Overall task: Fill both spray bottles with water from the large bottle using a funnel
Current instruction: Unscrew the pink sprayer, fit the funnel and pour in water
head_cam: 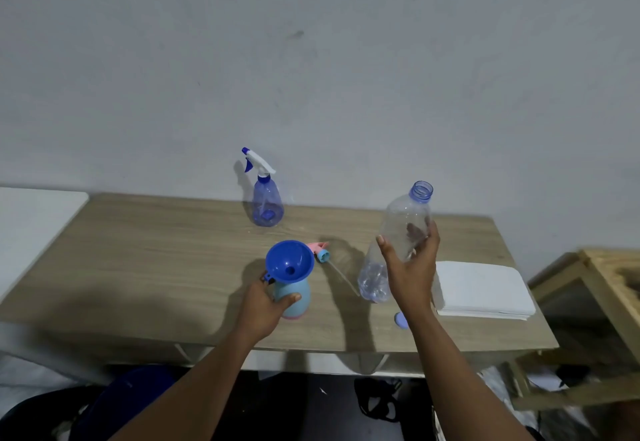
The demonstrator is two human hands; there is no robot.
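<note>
My left hand (265,303) grips a light blue spray bottle (296,297) with a pink base, standing on the wooden table (156,267). A blue funnel (289,261) sits in its neck. My right hand (412,264) holds the large clear bottle (398,232) around its middle, uncapped, mouth up, tilted slightly, to the right of the funnel. It looks nearly empty. A translucent blue spray bottle (266,203) with a white and blue trigger head stands at the back by the wall. A pink and blue sprayer head (321,252) with its tube lies behind the funnel.
A stack of white cloths or paper (485,290) lies at the table's right. A blue cap (401,320) rests near the front edge, by my right forearm. A wooden frame (602,284) stands to the right, a white surface (31,219) to the left.
</note>
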